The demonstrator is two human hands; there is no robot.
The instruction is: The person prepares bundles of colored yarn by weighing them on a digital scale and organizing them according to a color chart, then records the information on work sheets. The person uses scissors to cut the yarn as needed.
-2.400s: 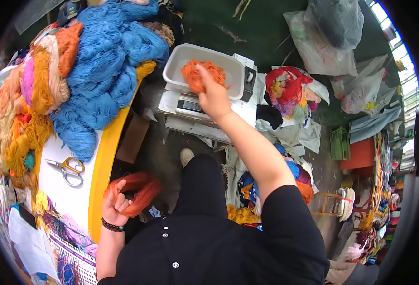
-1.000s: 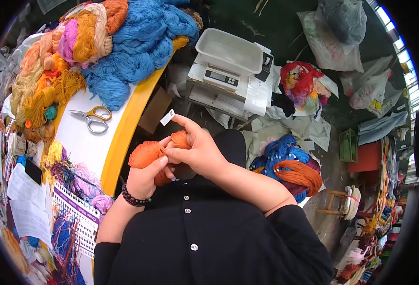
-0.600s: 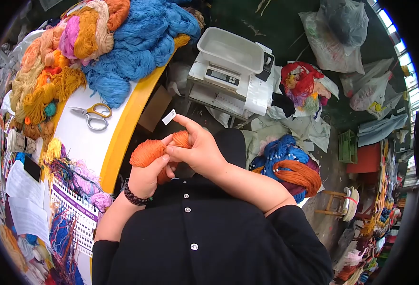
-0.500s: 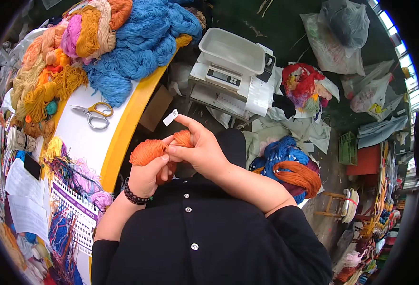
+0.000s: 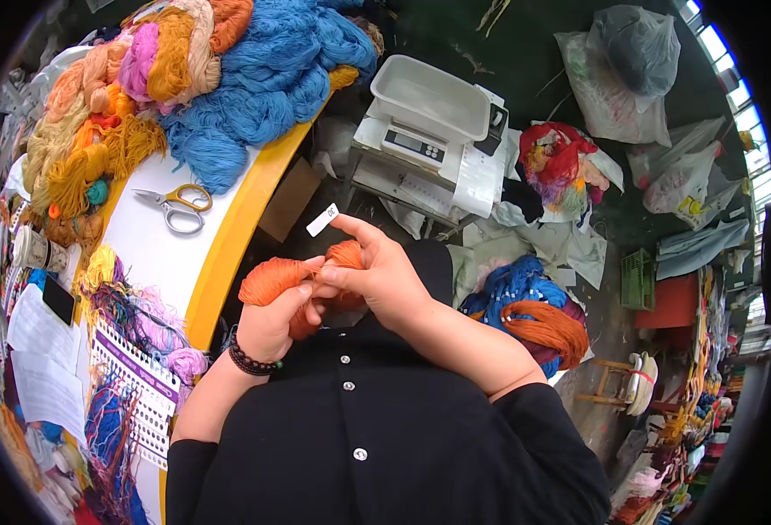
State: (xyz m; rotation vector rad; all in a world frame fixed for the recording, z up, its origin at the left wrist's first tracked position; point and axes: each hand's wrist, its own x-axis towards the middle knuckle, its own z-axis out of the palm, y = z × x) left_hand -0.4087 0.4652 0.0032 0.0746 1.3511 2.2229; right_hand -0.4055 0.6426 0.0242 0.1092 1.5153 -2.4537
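An orange skein of yarn (image 5: 272, 280) is held in front of my chest between both hands. My left hand (image 5: 272, 324) wraps round its lower left part, thumb on top. With thumb and fingers my right hand (image 5: 376, 276) pinches the skein near its middle, beside the left fingertips. A small white label (image 5: 322, 220) sticks out from the tip of my right index finger, with a short dark marking on it. Where the fingers meet, the strands are partly hidden.
On the yellow-edged table (image 5: 228, 254) at left lie scissors (image 5: 180, 208), a blue yarn heap (image 5: 254, 87), a phone (image 5: 58, 301) and a thread sample card (image 5: 136, 394). Ahead stands a scale with a tray (image 5: 429, 98). Blue and orange skeins (image 5: 543, 324) lie at right.
My right hand has shifted slightly right, and the label on its index finger has moved with it. My left hand stays almost in place, still holding the skein.
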